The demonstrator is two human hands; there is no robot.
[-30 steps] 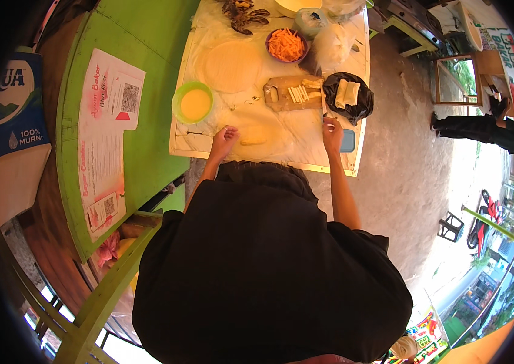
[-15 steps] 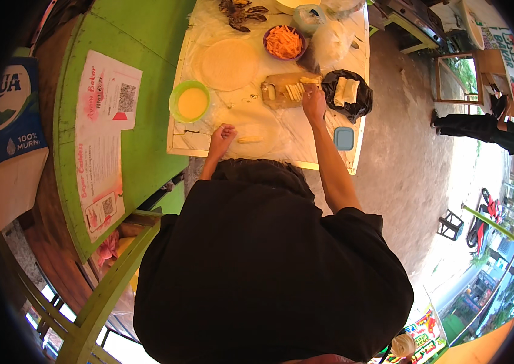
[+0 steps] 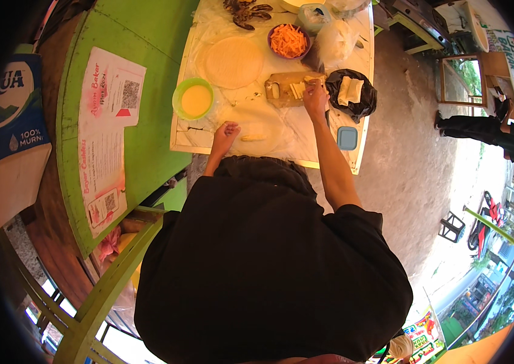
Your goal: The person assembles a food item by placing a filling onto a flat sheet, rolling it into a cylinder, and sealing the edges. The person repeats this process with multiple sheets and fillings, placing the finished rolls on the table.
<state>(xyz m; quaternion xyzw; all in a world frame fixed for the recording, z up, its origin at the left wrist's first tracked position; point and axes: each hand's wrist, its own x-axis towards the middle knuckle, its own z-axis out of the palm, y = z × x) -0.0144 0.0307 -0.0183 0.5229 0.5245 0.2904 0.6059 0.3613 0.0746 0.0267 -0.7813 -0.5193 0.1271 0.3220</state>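
Note:
A thin round wrapper lies at the near edge of the table, with a pale yellow strip on it. My left hand rests at the wrapper's left side, fingers curled in; whether they pinch anything is hidden. Farther right, my right hand is closed over the right end of a wooden cutting board. Several pale strips lie on the board beside its fingers. What those fingers hold is too small to make out.
A green bowl of yellow liquid stands left of a stack of round wrappers. Shredded orange food fills a bowl farther back. Rolled pieces lie on a black plastic bag, near a blue-grey lidded box.
The whole view has shifted slightly. My right hand has moved a little over the strips on the board, covering some of them. My left hand stays beside the wrapper.

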